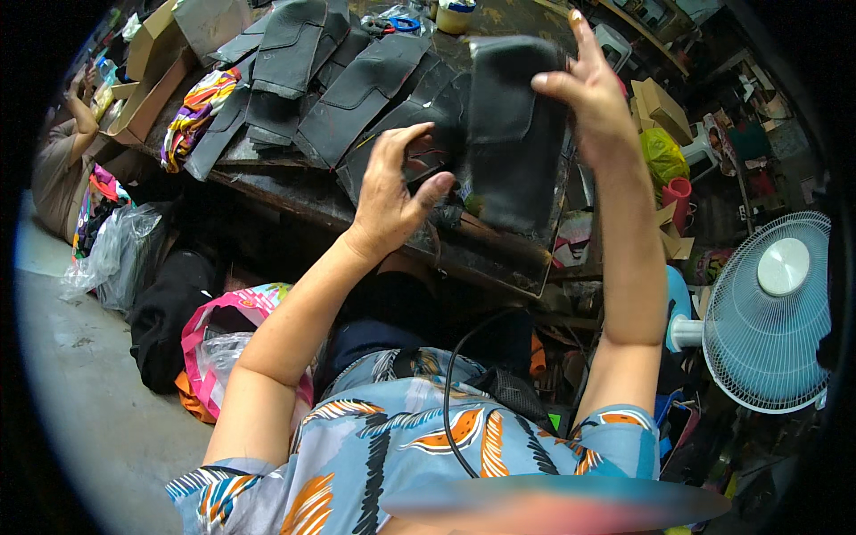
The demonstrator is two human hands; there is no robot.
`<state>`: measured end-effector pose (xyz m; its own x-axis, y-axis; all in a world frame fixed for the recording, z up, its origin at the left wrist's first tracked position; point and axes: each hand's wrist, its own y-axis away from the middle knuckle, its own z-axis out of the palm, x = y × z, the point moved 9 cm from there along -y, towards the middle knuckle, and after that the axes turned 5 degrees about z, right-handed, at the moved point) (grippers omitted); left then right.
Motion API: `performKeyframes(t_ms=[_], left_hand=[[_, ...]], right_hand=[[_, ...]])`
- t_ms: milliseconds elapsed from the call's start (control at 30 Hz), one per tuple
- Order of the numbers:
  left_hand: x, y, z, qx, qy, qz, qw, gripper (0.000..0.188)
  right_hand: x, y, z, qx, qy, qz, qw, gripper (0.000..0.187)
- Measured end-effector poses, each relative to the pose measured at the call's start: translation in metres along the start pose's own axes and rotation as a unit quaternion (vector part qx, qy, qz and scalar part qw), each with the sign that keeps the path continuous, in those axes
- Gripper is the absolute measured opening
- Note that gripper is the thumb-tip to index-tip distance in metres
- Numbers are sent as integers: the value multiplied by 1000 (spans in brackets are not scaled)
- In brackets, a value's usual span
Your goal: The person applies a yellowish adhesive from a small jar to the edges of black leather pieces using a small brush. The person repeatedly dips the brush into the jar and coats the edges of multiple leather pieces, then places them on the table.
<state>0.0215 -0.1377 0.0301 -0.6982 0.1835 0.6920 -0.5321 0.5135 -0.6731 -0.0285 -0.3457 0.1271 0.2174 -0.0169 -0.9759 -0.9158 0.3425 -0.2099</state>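
Note:
A black leather-like panel (508, 102) with a stitched flap outline lies at the near right part of the workbench, its lower end by the front edge. My right hand (593, 98) is at its upper right edge, thumb over the panel and index finger stretched away from it. The fingers are apart; whether the thumb touches the panel I cannot tell. My left hand (392, 192) hovers left of the panel with curved, parted fingers and nothing between them. Beneath and beyond it, several similar black panels (366, 94) overlap in stacks.
Blue-handled pliers (403, 24) and a tub (455, 15) stand at the bench's far side. A patterned cloth (201, 111) and a cardboard box (156, 98) are at the left. Near my right arm is a standing fan (767, 312). Another person's arm (82, 116) shows far left.

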Motion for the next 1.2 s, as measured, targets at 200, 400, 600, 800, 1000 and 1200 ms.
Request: performKeyframes(t_ms=[200, 400, 600, 800, 1000, 1200], left_hand=[[-15, 23, 11, -4, -257, 127, 958, 58], [-15, 25, 17, -34, -298, 126, 946, 61], [-17, 26, 16, -33, -321, 95, 942, 58], [-34, 23, 14, -24, -373, 20, 927, 65], [-38, 21, 14, -14, -378, 9, 926, 69], [-27, 6, 10, -3, -365, 30, 930, 62]], right_hand=[[43, -132, -91, 39, 216, -13, 976, 105], [141, -203, -183, 136, 313, -14, 940, 111], [175, -185, -199, 198, 629, 133, 740, 117], [136, -153, -149, 204, 761, 141, 599, 111], [74, -80, -102, 172, 714, -13, 678, 65], [30, 44, -15, -52, 614, -141, 775, 29]])
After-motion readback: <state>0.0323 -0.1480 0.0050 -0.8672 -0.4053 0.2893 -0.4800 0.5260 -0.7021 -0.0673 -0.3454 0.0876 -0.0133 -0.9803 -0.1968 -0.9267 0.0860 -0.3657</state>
